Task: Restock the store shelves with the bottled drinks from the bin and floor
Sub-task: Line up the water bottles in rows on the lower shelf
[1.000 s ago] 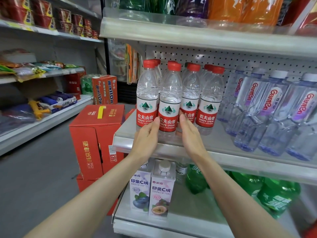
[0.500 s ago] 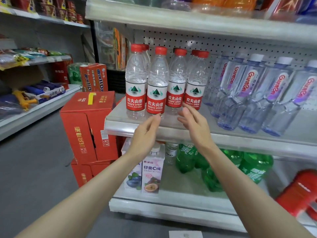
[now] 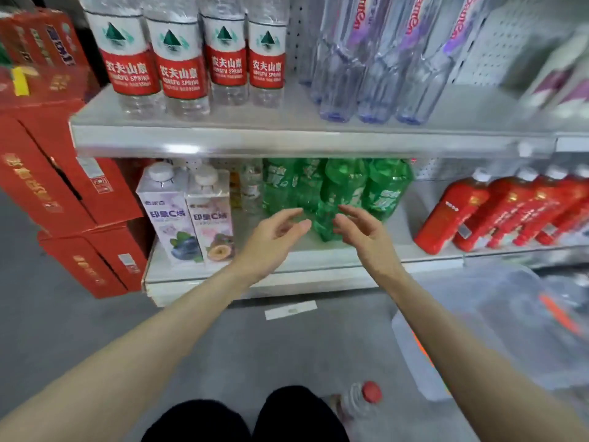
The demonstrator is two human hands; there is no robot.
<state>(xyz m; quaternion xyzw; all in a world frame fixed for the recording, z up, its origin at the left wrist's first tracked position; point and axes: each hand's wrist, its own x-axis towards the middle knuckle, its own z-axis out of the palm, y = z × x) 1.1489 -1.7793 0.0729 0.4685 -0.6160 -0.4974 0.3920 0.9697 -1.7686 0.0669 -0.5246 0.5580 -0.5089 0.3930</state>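
Four clear water bottles with red-and-white labels stand upright in a tight row at the left of the upper grey metal shelf, labels turned outward so a shopper can read them from the aisle. Just beside them, clear bottles with purple lettering lean back towards the pegboard, bases forward.

Both my hands are empty. My left hand and my right hand hover side by side, palms facing each other, fingers loosely spread and slightly curved, holding nothing. They are in front of the green plastic soda bottles on the lower shelf, not touching them as far as I can tell. I judge I am between placements and about to fetch more stock.

What is left to shelve sits low. One clear water bottle with a red cap is down on the grey floor just beside my knees. The translucent plastic bin is on the floor to my right, with something orange inside that is too blurred to name. The floor bottle's clear body suggests it belongs with the water on the upper shelf, where bare room shows along the front.

Two white drink cartons with round caps stand at the left of the lower shelf, and red bottles lean in a row at its right.
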